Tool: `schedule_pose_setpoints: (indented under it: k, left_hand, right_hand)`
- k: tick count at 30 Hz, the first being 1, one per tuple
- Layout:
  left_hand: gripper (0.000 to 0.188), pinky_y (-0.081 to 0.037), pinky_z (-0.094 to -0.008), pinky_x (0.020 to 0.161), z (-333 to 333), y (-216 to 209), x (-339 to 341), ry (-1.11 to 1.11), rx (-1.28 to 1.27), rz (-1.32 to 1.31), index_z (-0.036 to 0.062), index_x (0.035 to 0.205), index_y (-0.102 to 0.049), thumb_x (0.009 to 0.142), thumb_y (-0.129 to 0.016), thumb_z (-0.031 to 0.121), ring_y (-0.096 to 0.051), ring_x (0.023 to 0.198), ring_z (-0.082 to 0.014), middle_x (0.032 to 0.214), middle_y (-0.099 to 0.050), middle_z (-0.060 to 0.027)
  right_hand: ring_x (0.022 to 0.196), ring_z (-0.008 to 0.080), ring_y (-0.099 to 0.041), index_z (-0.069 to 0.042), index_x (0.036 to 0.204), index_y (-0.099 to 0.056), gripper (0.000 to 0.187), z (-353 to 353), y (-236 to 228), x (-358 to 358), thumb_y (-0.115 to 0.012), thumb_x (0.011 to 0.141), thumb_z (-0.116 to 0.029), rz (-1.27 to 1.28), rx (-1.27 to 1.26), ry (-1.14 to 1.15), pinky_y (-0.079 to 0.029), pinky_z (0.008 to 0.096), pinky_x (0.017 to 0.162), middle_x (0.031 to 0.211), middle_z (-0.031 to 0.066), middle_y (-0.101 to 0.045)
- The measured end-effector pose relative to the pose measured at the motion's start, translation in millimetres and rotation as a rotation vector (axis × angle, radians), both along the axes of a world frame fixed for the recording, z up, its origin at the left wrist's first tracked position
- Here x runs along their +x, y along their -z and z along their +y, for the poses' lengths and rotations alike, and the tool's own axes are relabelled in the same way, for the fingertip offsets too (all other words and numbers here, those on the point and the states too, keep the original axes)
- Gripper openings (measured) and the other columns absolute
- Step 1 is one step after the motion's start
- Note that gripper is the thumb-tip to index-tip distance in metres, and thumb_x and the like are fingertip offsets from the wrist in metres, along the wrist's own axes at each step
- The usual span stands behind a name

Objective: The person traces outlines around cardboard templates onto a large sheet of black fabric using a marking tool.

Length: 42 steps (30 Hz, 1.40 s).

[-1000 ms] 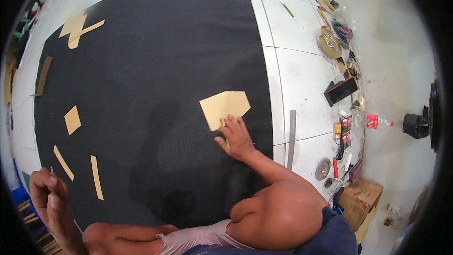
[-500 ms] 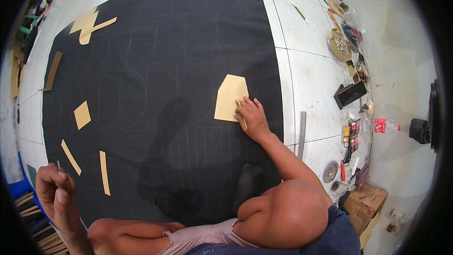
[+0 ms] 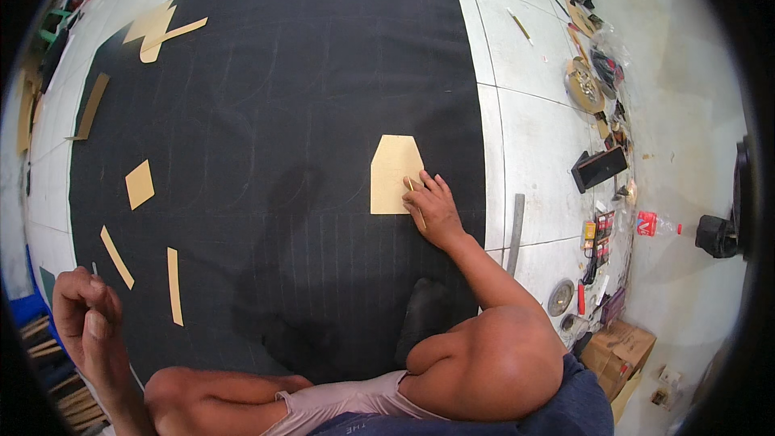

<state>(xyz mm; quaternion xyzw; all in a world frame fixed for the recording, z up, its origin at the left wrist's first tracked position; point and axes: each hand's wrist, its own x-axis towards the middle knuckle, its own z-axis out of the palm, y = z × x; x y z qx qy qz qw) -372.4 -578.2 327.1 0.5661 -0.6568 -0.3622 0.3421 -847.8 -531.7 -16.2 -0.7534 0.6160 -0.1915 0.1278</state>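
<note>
A large black cloth (image 3: 242, 56) with faint pale chalk-like lines is spread on the floor. On its right part lies a tan card pattern piece (image 3: 390, 169) with two cut top corners. The fingers of my right hand (image 3: 433, 206) rest on the piece's lower right side. Tucked between them is a thin yellowish stick (image 3: 416, 203), perhaps a pencil. My left hand (image 3: 90, 319) is raised at the lower left, its fingers curled round a thin pale stick (image 3: 94, 268); only the tip shows, so its kind is unclear.
More tan card pieces lie on the cloth's left: a diamond (image 3: 140, 185), narrow strips (image 3: 175, 287) and a far pile (image 3: 153, 26). A grey metal ruler (image 3: 515, 234) lies on the tiles. Along the right wall stand a phone-like device (image 3: 601, 166), a bottle (image 3: 648, 224) and a cardboard box (image 3: 617, 351).
The card piece under my right hand has turned slightly clockwise, and its sides now stand straighter. The whole view has shifted a little. My left hand keeps its curled hold.
</note>
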Motion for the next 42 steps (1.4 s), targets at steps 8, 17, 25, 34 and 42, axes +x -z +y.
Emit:
schedule_pose_setpoints:
  k: [8,17,25,34,42]
  left_hand:
    - [0.028,-0.028,-0.0222,0.061,0.9,2.9,8.8,-0.011,0.004,0.047,0.0083,0.107,-0.057,0.1,-0.065,0.034,-0.033,0.069,-0.0047,0.085,-0.038,0.0037]
    - [0.026,-0.027,-0.0233,0.06,-2.2,5.1,3.4,0.02,-0.007,0.078,0.0074,0.107,-0.056,0.099,-0.065,0.031,-0.033,0.067,-0.0058,0.083,-0.038,0.0028]
    - [0.027,-0.028,-0.0233,0.06,-2.0,3.9,7.7,0.03,-0.002,0.085,0.007,0.109,-0.057,0.098,-0.067,0.03,-0.033,0.068,-0.0061,0.084,-0.039,0.0028]
    - [0.027,-0.028,-0.0228,0.061,-1.4,3.8,6.8,0.026,-0.001,0.102,0.0072,0.109,-0.058,0.098,-0.067,0.031,-0.034,0.069,-0.0059,0.083,-0.039,0.0028]
    - [0.029,-0.029,-0.0224,0.06,-3.2,4.7,4.0,0.036,-0.015,0.046,0.0075,0.109,-0.059,0.099,-0.068,0.033,-0.036,0.067,-0.0058,0.083,-0.04,0.0031]
  right_hand:
    - [0.145,0.0374,-0.047,-0.011,0.115,-0.066,0.016,1.5,2.5,7.2,-0.067,0.099,-0.014,0.028,-0.012,0.016,-0.03,0.055,0.121,0.145,0.0088,-0.063]
    - [0.143,0.0391,-0.048,-0.01,0.117,-0.066,0.023,2.8,5.7,8.9,-0.068,0.094,-0.009,0.026,-0.055,0.034,-0.032,0.0573,0.12,0.142,0.0105,-0.063]
    - [0.142,0.0381,-0.049,-0.01,0.116,-0.066,0.021,0.8,6.0,11.3,-0.069,0.095,-0.01,0.032,-0.075,0.038,-0.032,0.0573,0.12,0.141,0.0105,-0.064]
    - [0.141,0.0379,-0.05,-0.011,0.116,-0.067,0.02,1.1,7.3,8.9,-0.068,0.096,-0.013,0.03,-0.046,0.022,-0.03,0.0585,0.12,0.142,0.0102,-0.063]
    - [0.141,0.0384,-0.049,-0.011,0.116,-0.067,0.019,1.2,6.9,10.8,-0.067,0.097,-0.013,0.031,-0.06,0.033,-0.03,0.0587,0.121,0.142,0.0102,-0.064]
